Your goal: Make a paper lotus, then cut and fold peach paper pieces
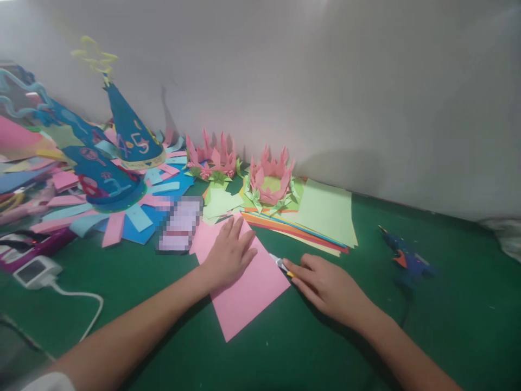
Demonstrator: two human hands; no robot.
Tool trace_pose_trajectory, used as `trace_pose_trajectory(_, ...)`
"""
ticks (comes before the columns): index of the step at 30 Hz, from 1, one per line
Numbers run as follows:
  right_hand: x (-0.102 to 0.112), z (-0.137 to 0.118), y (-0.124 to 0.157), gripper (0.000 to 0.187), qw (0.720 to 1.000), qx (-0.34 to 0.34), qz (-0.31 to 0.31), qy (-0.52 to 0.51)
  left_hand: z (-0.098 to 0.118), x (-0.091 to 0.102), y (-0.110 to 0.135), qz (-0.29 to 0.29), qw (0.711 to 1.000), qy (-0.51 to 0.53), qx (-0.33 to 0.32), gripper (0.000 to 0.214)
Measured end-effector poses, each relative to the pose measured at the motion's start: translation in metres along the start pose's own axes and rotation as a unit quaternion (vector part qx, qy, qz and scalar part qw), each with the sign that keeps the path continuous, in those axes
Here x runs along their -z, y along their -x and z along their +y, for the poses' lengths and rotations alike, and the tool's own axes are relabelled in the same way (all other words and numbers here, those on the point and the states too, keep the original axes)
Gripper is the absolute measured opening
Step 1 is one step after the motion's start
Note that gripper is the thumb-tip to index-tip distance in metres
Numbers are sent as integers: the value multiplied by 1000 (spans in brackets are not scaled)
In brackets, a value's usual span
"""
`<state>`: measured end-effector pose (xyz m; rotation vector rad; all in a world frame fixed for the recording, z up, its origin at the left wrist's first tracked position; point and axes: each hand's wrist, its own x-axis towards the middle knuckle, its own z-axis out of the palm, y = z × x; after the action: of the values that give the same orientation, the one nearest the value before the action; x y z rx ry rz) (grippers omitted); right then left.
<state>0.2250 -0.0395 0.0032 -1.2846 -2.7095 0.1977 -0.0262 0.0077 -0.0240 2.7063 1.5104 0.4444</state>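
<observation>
Pink paper sheet (250,304), one, lying aslant on the green table (301,353). Left hand (230,252): open, pressed flat upon the sheet, fingers extended. Right hand (321,279): closed round a craft knife (280,263), blade at the sheet's right edge. Phone (181,225) (screen pixelated), just beside the sheet's far-left corner. Beyond: pale green paper (329,209), pink-and-green paper crowns, two. Far right: blue glue gun (411,263). Left rear: decorated blue cone hats (130,127).
</observation>
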Motion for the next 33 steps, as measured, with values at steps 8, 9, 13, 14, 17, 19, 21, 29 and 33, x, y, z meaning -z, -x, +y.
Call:
trace_pose_trajectory(8,2,-5,0,33,1000,15,-9,-7,4,-7,7,-22,999,-10,26,66)
trace_pose_trajectory(9,2,-6,-1,33,1000,14,-8,-8,3,-9,8,-26,999,-11,29,69)
trace_pose_trajectory(13,0,-3,-2,34,1000,13,-1,-15,1,-14,9,-26,999,-8,32,72)
trace_pose_trajectory(14,1,-2,-2,34,1000,12,-1,-17,1,-14,9,-27,999,-6,32,72)
trace_pose_trajectory(17,2,1,0,33,1000,8,-8,-16,0,-14,10,-38,999,-5,35,75)
trace_pose_trajectory(19,3,2,1,33,1000,6,-14,-7,0,-13,10,-45,998,-5,32,76)
trace_pose_trajectory(21,3,2,1,34,1000,6,-15,3,0,-12,9,-47,999,-5,25,76)
trace_pose_trajectory(29,-5,-4,-6,36,999,11,16,28,2,-9,6,-68,998,0,10,76)
trace_pose_trajectory(33,-7,-7,-13,36,999,5,20,43,1,-10,6,-56,998,3,3,75)
